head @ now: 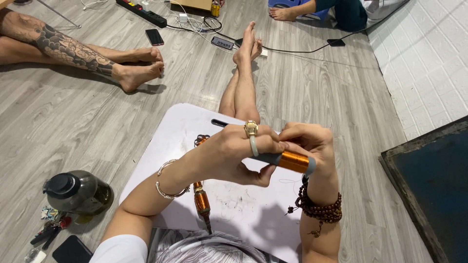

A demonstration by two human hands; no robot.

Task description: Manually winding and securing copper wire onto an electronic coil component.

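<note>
Your left hand (229,156) and right hand (309,141) both grip a grey rod wound with a copper coil (292,161), held above the white worktop (180,131). A second copper-wound piece (201,200), possibly a tool, lies below.

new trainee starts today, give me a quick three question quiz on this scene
1. True or false: both hands grip the copper-wound rod.
2. Which wrist wears the brown bead bracelet? A left, B right
3. What lies on the white lap desk under the left hand?

Key: 1 true. 2 B; the right hand sits above it. 3 another copper-wound rod.
</note>
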